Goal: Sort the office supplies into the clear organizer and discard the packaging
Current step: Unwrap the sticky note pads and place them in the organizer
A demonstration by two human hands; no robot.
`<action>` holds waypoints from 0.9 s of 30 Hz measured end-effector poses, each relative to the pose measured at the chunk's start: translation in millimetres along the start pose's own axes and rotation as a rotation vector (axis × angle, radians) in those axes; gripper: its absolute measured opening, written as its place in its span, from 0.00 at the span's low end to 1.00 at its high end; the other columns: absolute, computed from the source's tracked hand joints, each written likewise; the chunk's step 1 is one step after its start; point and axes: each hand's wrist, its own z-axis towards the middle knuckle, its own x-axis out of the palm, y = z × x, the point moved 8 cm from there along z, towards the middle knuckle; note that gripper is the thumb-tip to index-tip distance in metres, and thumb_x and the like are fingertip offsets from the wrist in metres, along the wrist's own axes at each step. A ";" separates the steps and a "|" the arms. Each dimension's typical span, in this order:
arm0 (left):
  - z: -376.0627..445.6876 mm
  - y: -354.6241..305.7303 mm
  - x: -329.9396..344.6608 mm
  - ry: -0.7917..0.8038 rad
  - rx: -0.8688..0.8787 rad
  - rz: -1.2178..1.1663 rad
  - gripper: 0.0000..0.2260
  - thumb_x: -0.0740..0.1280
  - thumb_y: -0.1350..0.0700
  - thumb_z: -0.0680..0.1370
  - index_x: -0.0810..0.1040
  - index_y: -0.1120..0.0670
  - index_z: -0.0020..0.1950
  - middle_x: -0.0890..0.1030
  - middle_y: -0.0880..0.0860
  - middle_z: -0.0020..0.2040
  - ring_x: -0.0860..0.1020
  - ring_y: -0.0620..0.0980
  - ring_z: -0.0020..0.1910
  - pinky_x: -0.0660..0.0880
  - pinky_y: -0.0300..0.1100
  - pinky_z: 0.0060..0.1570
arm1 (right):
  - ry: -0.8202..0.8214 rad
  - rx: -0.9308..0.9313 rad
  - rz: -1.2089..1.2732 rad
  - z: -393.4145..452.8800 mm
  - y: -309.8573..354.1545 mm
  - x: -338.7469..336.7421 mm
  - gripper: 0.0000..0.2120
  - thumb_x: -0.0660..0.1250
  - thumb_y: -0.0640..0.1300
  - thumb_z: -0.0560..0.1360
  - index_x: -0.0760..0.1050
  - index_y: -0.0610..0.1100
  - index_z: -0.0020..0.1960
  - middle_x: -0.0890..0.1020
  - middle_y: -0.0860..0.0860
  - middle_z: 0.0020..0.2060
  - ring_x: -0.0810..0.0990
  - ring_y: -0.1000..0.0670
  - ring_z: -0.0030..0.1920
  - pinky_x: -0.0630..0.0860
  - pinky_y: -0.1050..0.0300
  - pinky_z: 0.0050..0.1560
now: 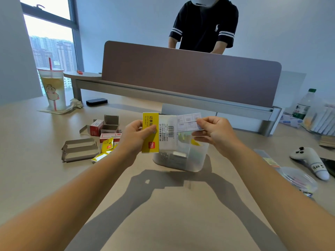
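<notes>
We hold a sticky-note package [159, 132] in the air with both hands. Our left hand [135, 137] curls round its yellow header end, thumb on the front; our right hand [214, 133] pinches the pale card end at the opposite side. Directly below the grip, on the table [163, 214], stands the clear organizer [181, 158]. Left of our left hand lie opened cardboard boxes [101, 131].

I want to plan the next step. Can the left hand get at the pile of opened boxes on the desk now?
Probably not yet. The left hand grips the yellow packet, which the right hand also pinches. The opened boxes lie close on its left with nothing between, so once it lets go the way looks free.
</notes>
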 end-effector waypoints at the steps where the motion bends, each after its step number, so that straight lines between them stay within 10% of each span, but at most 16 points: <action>1: 4.1 0.0 -2.0 -0.016 -0.001 0.008 0.02 0.60 0.58 0.77 0.72 0.52 0.47 0.77 0.54 0.52 0.78 0.54 0.51 0.76 0.49 0.50 | -0.019 -0.030 -0.030 4.7 4.7 -3.4 0.09 0.58 0.42 0.77 0.72 0.43 0.38 0.79 0.50 0.39 0.80 0.51 0.37 0.79 0.61 0.39; 8: 32.5 8.2 -18.1 -0.061 -0.035 -0.010 0.03 0.61 0.57 0.77 0.73 0.52 0.45 0.79 0.53 0.49 0.79 0.53 0.46 0.77 0.48 0.47 | -0.061 -0.169 -0.280 41.6 16.4 -16.9 0.08 0.57 0.41 0.78 0.72 0.39 0.45 0.77 0.47 0.39 0.77 0.54 0.34 0.78 0.67 0.33; 19: 64.2 18.3 -23.9 -0.074 -0.059 -0.071 0.04 0.60 0.56 0.77 0.73 0.51 0.44 0.79 0.49 0.43 0.80 0.48 0.41 0.79 0.36 0.33 | 0.320 -0.124 -0.627 70.6 0.9 12.1 0.11 0.56 0.42 0.78 0.70 0.48 0.37 0.77 0.52 0.36 0.76 0.54 0.35 0.75 0.69 0.31; 27: 72.8 23.4 -24.1 -0.072 -0.079 -0.106 0.04 0.60 0.57 0.77 0.73 0.52 0.43 0.80 0.50 0.42 0.80 0.47 0.39 0.78 0.35 0.29 | 0.213 -0.234 -0.816 89.1 8.4 20.6 0.08 0.56 0.42 0.78 0.70 0.43 0.41 0.77 0.45 0.42 0.76 0.47 0.41 0.76 0.55 0.43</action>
